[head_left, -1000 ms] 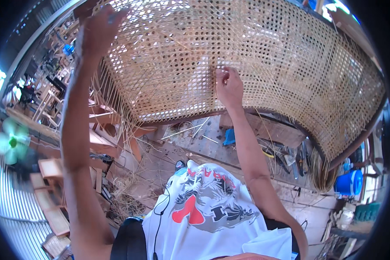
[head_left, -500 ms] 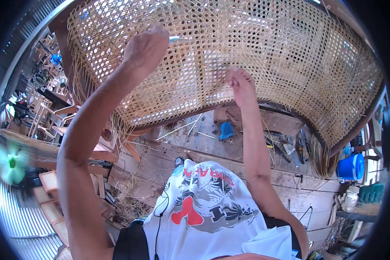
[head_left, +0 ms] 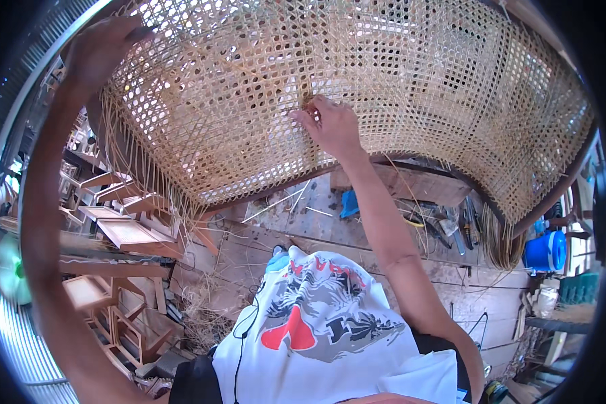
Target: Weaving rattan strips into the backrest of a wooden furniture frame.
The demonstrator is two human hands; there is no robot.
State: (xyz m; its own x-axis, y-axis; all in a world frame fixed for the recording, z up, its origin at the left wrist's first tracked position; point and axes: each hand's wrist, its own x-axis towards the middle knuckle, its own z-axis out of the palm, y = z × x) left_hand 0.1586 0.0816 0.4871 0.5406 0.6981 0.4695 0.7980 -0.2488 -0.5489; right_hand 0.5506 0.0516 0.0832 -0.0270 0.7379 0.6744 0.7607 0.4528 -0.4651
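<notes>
- To the left of the large curved panel of woven straw-coloured cane (head_left: 397, 81), which is set in a dark brown frame, there is a pale green fan (head_left: 12, 269).
- The left hand (head_left: 108, 52) is at the panel's upper left corner, with bent fingers; it is dark and blurred, so I cannot tell if it grips something.
- Below the panel's left edge there are several light brown wooden frames (head_left: 131, 231).
- The right hand (head_left: 331, 128) is at the lower middle of the panel, with curled fingers and the thumb toward the weave; I cannot tell if a strand is pinched.
- Under the panel's lower edge lies a small bright blue piece (head_left: 349, 204).
- Further right, below the panel, lie hand tools with dark handles (head_left: 471, 225).
- Near the panel's lower right corner hangs a looped bundle of tan cane strands (head_left: 501, 248).
- Just beyond this corner is a round blue plastic bucket (head_left: 545, 252); its content is hidden.
- Below the bucket is a ribbed dark green plastic container (head_left: 578, 289); its inside cannot be seen.
</notes>
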